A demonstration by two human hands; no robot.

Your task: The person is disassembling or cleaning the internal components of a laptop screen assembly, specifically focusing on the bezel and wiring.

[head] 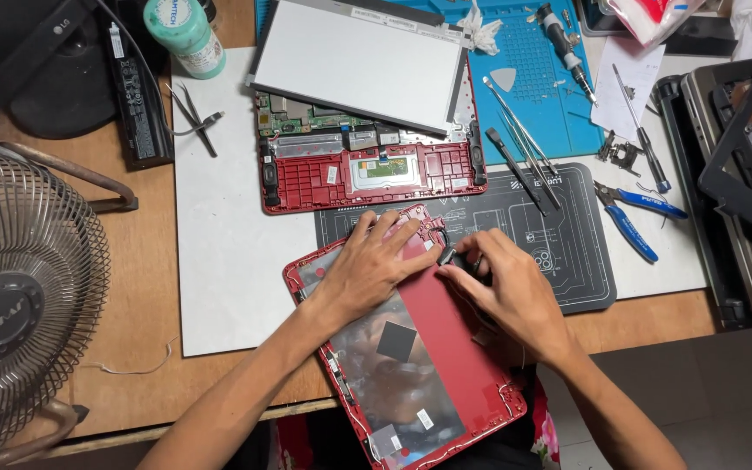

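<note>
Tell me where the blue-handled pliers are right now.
In the head view, the blue-handled pliers lie on the right side of the bench, on the white sheet just past the right edge of the dark work mat, right of the person's right hand.

Likely repair workshop, opened laptop [367, 165], screwdrivers [524, 148], blue pliers [633, 218]

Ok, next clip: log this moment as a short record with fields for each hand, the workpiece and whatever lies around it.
left hand: left hand flat on the red laptop lid
right hand: right hand pinching a small dark hinge part at the lid's corner
lid inside: foil sheet with black square
behind: opened red laptop base, screen panel resting on it
right side: blue pliers, tweezers, screwdriver
left side: fan
</note>
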